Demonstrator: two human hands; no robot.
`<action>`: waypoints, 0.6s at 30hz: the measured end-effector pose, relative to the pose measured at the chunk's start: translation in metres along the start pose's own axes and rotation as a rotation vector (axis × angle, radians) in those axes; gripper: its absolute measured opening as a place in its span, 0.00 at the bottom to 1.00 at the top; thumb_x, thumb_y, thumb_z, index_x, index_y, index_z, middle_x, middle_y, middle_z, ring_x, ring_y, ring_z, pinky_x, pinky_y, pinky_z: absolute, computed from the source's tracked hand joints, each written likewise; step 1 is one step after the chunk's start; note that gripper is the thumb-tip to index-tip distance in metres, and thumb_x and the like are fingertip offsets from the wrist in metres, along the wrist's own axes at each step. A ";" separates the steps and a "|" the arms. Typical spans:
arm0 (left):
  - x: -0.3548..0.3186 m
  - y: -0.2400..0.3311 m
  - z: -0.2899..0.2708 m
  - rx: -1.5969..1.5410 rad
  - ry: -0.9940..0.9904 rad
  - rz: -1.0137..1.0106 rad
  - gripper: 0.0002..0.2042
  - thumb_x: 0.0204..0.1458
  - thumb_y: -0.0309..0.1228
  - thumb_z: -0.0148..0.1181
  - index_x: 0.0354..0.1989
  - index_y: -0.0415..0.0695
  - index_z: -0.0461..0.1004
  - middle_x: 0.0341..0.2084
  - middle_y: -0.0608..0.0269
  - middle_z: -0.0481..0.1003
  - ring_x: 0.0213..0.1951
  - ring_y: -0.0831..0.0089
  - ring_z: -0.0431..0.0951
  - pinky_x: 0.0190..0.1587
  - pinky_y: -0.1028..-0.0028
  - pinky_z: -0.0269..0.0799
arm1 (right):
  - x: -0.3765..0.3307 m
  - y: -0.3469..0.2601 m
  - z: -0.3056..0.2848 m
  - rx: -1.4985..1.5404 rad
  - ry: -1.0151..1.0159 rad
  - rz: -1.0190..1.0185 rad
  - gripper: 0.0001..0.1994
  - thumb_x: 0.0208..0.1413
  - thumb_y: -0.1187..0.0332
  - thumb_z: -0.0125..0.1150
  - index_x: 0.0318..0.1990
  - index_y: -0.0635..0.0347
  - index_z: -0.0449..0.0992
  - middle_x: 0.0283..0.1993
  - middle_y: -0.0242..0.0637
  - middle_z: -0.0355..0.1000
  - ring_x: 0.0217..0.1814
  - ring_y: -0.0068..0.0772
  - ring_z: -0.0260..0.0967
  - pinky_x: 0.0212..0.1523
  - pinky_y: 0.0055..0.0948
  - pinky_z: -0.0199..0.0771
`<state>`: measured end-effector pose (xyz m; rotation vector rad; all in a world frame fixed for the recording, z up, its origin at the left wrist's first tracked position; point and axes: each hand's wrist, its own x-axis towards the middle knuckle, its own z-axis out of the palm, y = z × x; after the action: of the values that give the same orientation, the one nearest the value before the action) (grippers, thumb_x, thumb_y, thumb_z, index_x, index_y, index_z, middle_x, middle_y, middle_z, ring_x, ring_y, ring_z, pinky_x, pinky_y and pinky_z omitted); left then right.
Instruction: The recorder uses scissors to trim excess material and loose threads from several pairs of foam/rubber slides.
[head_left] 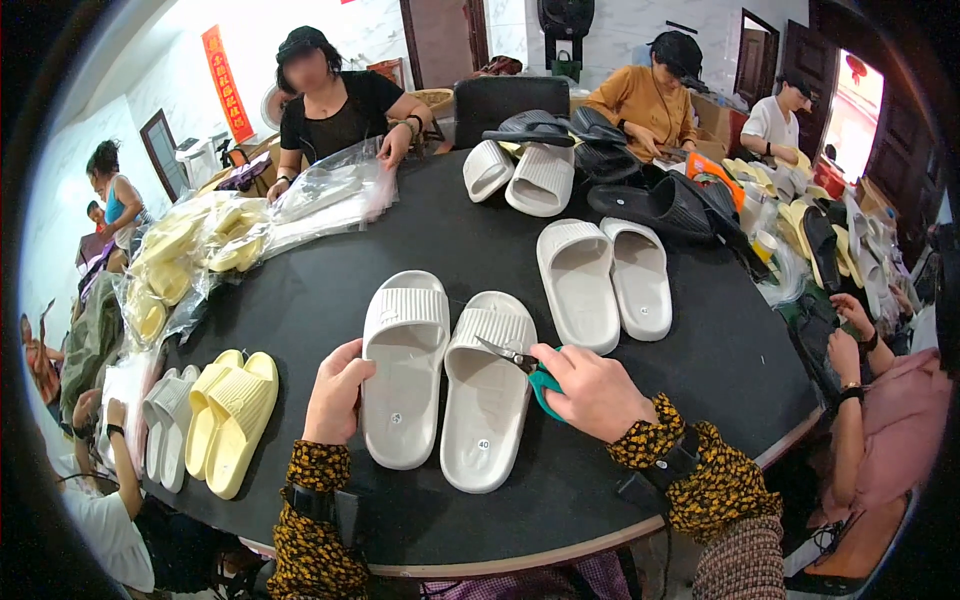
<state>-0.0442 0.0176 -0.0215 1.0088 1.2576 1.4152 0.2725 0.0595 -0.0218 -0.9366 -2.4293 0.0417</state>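
In front of me lie two pale grey slide slippers with ribbed straps, soles up. My left hand (338, 390) is closed on the outer edge of the left slipper (398, 400), thumb by its rim. Small green-handled scissors (543, 386) are in my right hand (592, 394), fingers closed round the handles. Their metal blades point left over the right slipper (487, 420), by the lower edge of its strap. Whether the blades touch it I cannot tell. Just beyond stands another pale grey pair (582, 295).
On the black table (300, 300) are a yellow pair (237, 420) and a grey pair (170, 430) at left. Bagged yellow slippers (165, 265) lie beyond them. Black slippers (660, 205) and pale ones (540, 180) are piled at the far side. Several people work around the table.
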 end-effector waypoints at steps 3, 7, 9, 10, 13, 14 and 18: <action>-0.003 0.003 0.000 -0.005 -0.020 -0.038 0.21 0.48 0.24 0.48 0.52 0.26 0.68 0.39 0.55 0.76 0.37 0.73 0.77 0.42 0.76 0.72 | 0.000 0.000 0.000 0.010 0.012 0.018 0.22 0.50 0.68 0.61 0.53 0.59 0.67 0.34 0.42 0.69 0.35 0.43 0.73 0.33 0.37 0.76; -0.001 0.003 -0.003 -0.002 -0.028 -0.096 0.21 0.47 0.24 0.48 0.52 0.26 0.68 0.38 0.55 0.76 0.37 0.73 0.77 0.42 0.76 0.72 | -0.002 0.004 0.003 0.040 0.024 0.031 0.21 0.51 0.67 0.60 0.53 0.59 0.66 0.34 0.43 0.69 0.36 0.45 0.73 0.35 0.39 0.75; -0.003 0.003 -0.002 -0.024 -0.027 -0.108 0.21 0.47 0.23 0.47 0.51 0.26 0.69 0.38 0.55 0.77 0.36 0.74 0.77 0.41 0.77 0.72 | -0.002 0.003 0.002 0.071 0.015 0.042 0.21 0.51 0.67 0.60 0.53 0.59 0.66 0.34 0.43 0.69 0.36 0.46 0.73 0.35 0.39 0.75; -0.003 0.002 -0.002 -0.023 -0.027 -0.111 0.21 0.47 0.23 0.47 0.51 0.26 0.69 0.38 0.55 0.77 0.36 0.74 0.77 0.41 0.77 0.72 | -0.001 0.003 0.003 0.105 0.006 0.050 0.21 0.51 0.68 0.60 0.53 0.60 0.66 0.34 0.44 0.69 0.37 0.46 0.73 0.35 0.40 0.75; -0.002 -0.001 0.000 0.065 -0.001 -0.073 0.20 0.47 0.22 0.47 0.50 0.26 0.70 0.36 0.58 0.77 0.35 0.76 0.76 0.39 0.78 0.71 | -0.002 0.006 0.010 0.162 0.042 0.046 0.20 0.51 0.68 0.60 0.52 0.59 0.66 0.35 0.45 0.70 0.37 0.48 0.73 0.35 0.41 0.74; -0.001 -0.002 0.000 0.176 -0.002 -0.034 0.20 0.48 0.22 0.47 0.50 0.27 0.70 0.35 0.60 0.76 0.33 0.78 0.75 0.37 0.78 0.70 | -0.001 0.006 0.010 0.161 0.041 0.053 0.20 0.51 0.68 0.60 0.52 0.59 0.66 0.35 0.45 0.70 0.37 0.48 0.73 0.35 0.41 0.74; 0.007 -0.013 -0.008 0.446 0.013 0.098 0.19 0.48 0.22 0.48 0.50 0.29 0.71 0.30 0.66 0.74 0.30 0.82 0.70 0.32 0.81 0.66 | 0.000 0.007 0.009 0.171 0.055 0.112 0.20 0.51 0.68 0.59 0.52 0.58 0.67 0.34 0.47 0.71 0.36 0.50 0.73 0.36 0.42 0.74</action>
<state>-0.0512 0.0227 -0.0350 1.3760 1.5922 1.2388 0.2728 0.0661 -0.0315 -0.9807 -2.2798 0.2561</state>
